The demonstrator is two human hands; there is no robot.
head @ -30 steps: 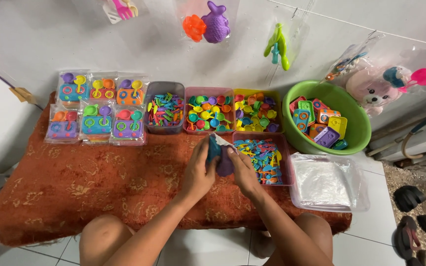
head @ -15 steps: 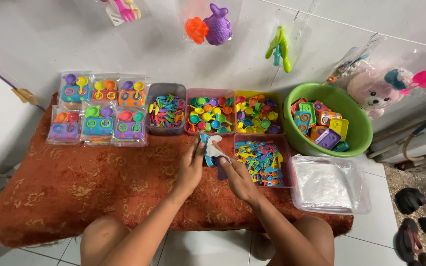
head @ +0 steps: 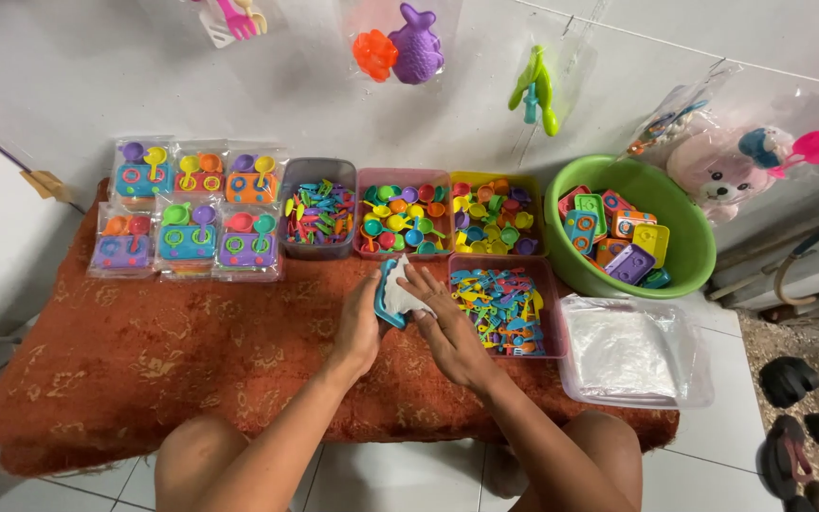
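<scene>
My left hand (head: pixel 359 327) and my right hand (head: pixel 451 327) meet over the middle of a low table covered with a rust-red patterned cloth (head: pixel 172 351). Between them they hold a small blue toy piece in a clear plastic bag (head: pixel 396 294). The left hand grips its left side, and the right hand's fingers rest on the white, shiny plastic at its right. Directly to the right lies a pink tray of small blue, yellow and pink toy utensils (head: pixel 506 303).
Several bagged toy stove sets (head: pixel 187 209) lie at the back left. Trays of colourful small toys (head: pixel 405 213) line the back. A green basin (head: pixel 689 256) holds toy stoves. A clear box of plastic bags (head: pixel 632 351) sits at right. Bagged toys hang on the wall.
The toy piece, earlier dark and covered by both hands, now shows as blue with clear plastic around it. My hands have shifted slightly apart and the left hand turned.
</scene>
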